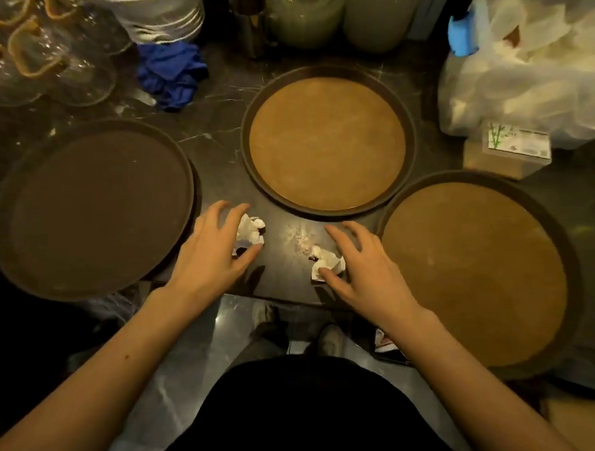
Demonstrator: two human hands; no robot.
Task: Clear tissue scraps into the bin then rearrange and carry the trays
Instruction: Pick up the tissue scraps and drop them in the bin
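Hands: both reach over the near edge of the dark marble counter (222,121), fingers spread, each closing around a crumpled white tissue scrap.
Left hand (211,249): thumb and fingertips touch the left tissue scrap (250,232), not yet clamped shut on it.
Right hand (365,268): thumb and forefinger bracket the right tissue scrap (326,267), fingers apart.
Scraps: both lie on the counter near its front edge, between the left and right trays, with pale crumbs between them.
Dark tray (91,208): round, at the counter's left, overhanging the near edge.
Middle tray (327,142): round, tan-lined, toward the back centre.
Right tray (473,272): round, tan-lined, overhanging the near edge, its rim just beside the middle tray's.
Back edge: glass mugs (49,51), stacked plates (158,14), blue cloth (170,72), plastic bag (531,64).
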